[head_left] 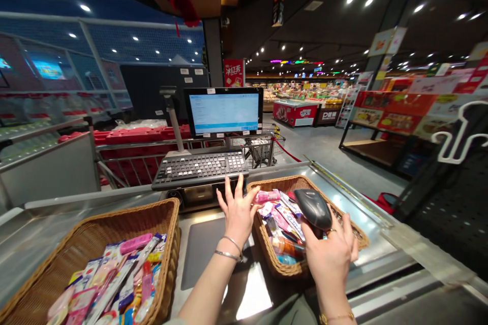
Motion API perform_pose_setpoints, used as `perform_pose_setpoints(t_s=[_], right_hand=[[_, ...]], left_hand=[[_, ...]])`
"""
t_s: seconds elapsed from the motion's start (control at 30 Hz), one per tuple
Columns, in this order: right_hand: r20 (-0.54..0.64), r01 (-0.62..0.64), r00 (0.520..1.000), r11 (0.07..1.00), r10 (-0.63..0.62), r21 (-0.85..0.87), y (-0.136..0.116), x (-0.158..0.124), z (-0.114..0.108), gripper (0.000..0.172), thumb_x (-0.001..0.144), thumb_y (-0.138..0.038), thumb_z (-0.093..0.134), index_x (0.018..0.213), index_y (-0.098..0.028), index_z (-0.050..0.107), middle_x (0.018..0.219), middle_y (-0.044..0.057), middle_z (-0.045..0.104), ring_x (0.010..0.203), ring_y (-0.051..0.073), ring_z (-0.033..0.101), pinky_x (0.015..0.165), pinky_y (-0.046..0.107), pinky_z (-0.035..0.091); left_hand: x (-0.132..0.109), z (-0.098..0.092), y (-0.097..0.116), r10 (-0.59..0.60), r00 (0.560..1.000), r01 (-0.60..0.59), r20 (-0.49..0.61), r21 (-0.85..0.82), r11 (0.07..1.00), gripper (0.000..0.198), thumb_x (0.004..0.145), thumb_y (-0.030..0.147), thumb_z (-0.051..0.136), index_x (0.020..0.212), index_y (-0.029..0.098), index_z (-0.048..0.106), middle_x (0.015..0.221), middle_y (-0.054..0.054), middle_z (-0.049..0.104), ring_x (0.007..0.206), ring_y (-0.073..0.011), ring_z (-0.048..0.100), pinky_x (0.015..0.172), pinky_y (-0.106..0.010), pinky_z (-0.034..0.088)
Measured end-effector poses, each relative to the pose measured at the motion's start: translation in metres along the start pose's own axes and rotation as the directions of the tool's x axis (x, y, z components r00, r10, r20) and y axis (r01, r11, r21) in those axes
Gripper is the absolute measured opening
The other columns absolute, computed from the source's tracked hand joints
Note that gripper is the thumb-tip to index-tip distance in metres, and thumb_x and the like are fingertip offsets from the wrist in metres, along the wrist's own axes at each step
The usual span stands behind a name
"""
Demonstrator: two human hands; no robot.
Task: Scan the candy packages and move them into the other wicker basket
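A small pink package [267, 196] is pinched between the thumb and index finger of my left hand [237, 210], its other fingers spread. It is over the back left corner of the right wicker basket [267, 251], which holds toothbrush packs, tubes and other small colourful items. A black handheld barcode scanner [313, 208] is gripped in my right hand [331, 249] above that same basket, its head pointing away from me. At the left stands a larger wicker basket [173, 244] with a pile of similar packaged items [118, 274].
A keyboard [202, 166] and a lit monitor [224, 111] stand behind the metal counter [211, 216]. A grey pad [202, 251] lies between the baskets. Shopping carts [263, 150] are beyond the counter. Boxed goods [396, 109] fill a shelf at the right.
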State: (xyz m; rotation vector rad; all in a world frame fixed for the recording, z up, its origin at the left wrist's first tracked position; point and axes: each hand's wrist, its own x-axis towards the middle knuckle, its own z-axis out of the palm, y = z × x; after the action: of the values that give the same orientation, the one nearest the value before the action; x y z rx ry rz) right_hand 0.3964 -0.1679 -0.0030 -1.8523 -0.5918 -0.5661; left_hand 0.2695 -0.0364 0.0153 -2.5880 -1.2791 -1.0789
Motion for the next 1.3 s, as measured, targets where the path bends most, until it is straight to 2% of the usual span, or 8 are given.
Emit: perform_pose_setpoints(t_s=[0.33, 0.57, 0.83, 0.93, 1.03, 1.17, 1.23, 1.3], right_hand=[[-0.052, -0.013, 0.999, 0.999, 0.010, -0.040, 0.008, 0.007, -0.001, 0.050, 0.078, -0.055, 0.058, 0.105, -0.014, 0.068, 0.120, 0.019, 0.066, 0.134, 0.039, 0.042, 0.110, 0.058, 0.024], [-0.115, -0.101, 0.989, 0.994, 0.095, -0.052, 0.015, 0.010, -0.001, 0.055, 0.076, -0.054, 0.062, 0.113, -0.013, 0.067, 0.120, 0.018, 0.067, 0.135, 0.038, 0.042, 0.111, 0.057, 0.025], [-0.150, -0.177, 0.974, 0.984, 0.170, -0.032, 0.020, 0.017, -0.002, 0.058, 0.076, -0.060, 0.060, 0.108, -0.013, 0.070, 0.114, 0.018, 0.069, 0.133, 0.039, 0.044, 0.108, 0.056, 0.029], [-0.157, -0.198, 0.969, 0.979, 0.190, -0.038, 0.024, 0.018, -0.001, 0.059, 0.075, -0.062, 0.060, 0.108, -0.014, 0.070, 0.116, 0.018, 0.068, 0.134, 0.040, 0.044, 0.109, 0.057, 0.028], [-0.158, -0.198, 0.969, 0.979, 0.188, -0.051, 0.028, 0.017, 0.000, 0.058, 0.075, -0.061, 0.060, 0.107, -0.013, 0.070, 0.118, 0.019, 0.067, 0.134, 0.040, 0.043, 0.109, 0.057, 0.029], [-0.171, -0.188, 0.969, 0.981, 0.178, -0.044, 0.031, 0.017, 0.002, 0.059, 0.074, -0.063, 0.060, 0.100, -0.011, 0.071, 0.114, 0.020, 0.069, 0.132, 0.041, 0.044, 0.108, 0.057, 0.031], [-0.186, -0.182, 0.967, 0.982, 0.172, -0.038, 0.029, 0.017, 0.003, 0.062, 0.074, -0.065, 0.059, 0.100, -0.011, 0.070, 0.112, 0.020, 0.069, 0.132, 0.040, 0.045, 0.107, 0.056, 0.032], [-0.188, -0.170, 0.969, 0.985, 0.160, -0.036, 0.026, 0.017, 0.004, 0.061, 0.074, -0.065, 0.057, 0.100, -0.011, 0.070, 0.110, 0.019, 0.070, 0.132, 0.040, 0.045, 0.107, 0.055, 0.032]], left_hand=[[0.006, 0.017, 0.005, 0.025, 0.999, -0.024, 0.028, -0.032, 0.999, 0.044, 0.081, 0.031, 0.071, 0.123, 0.043, 0.063, 0.160, -0.004, 0.031, 0.150, -0.0377, 0.007, 0.113, -0.071, 0.011], [0.011, 0.027, 0.013, 0.062, 0.996, -0.059, 0.069, -0.047, 0.997, 0.041, 0.081, 0.032, 0.072, 0.120, 0.042, 0.065, 0.159, -0.005, 0.031, 0.150, -0.0382, 0.006, 0.113, -0.071, 0.010], [0.016, 0.042, 0.023, 0.124, 0.988, -0.117, 0.097, -0.075, 0.990, 0.039, 0.081, 0.031, 0.071, 0.118, 0.042, 0.066, 0.159, -0.005, 0.032, 0.150, -0.0379, 0.005, 0.112, -0.073, 0.010], [0.019, 0.048, 0.027, 0.157, 0.982, -0.148, 0.109, -0.091, 0.985, 0.043, 0.080, 0.025, 0.071, 0.119, 0.044, 0.065, 0.160, -0.003, 0.031, 0.150, -0.0377, 0.004, 0.112, -0.073, 0.010], [0.022, 0.054, 0.033, 0.216, 0.970, -0.203, 0.113, -0.114, 0.972, 0.056, 0.083, 0.016, 0.065, 0.128, 0.049, 0.058, 0.159, 0.000, 0.032, 0.150, -0.0366, 0.005, 0.111, -0.073, 0.014], [0.023, 0.058, 0.036, 0.312, 0.937, -0.286, 0.158, -0.169, 0.943, 0.077, 0.084, 0.005, 0.056, 0.145, 0.047, 0.034, 0.163, -0.002, 0.022, 0.150, -0.0358, 0.008, 0.108, -0.073, 0.024], [0.022, 0.055, 0.034, 0.310, 0.935, -0.278, 0.172, -0.185, 0.943, 0.077, 0.085, 0.006, 0.055, 0.149, 0.043, 0.030, 0.163, -0.006, 0.019, 0.150, -0.0358, 0.008, 0.109, -0.073, 0.024], [0.020, 0.049, 0.031, 0.279, 0.947, -0.251, 0.158, -0.176, 0.952, 0.069, 0.089, 0.013, 0.055, 0.148, 0.040, 0.033, 0.163, -0.008, 0.020, 0.150, -0.0357, 0.008, 0.110, -0.073, 0.020]])
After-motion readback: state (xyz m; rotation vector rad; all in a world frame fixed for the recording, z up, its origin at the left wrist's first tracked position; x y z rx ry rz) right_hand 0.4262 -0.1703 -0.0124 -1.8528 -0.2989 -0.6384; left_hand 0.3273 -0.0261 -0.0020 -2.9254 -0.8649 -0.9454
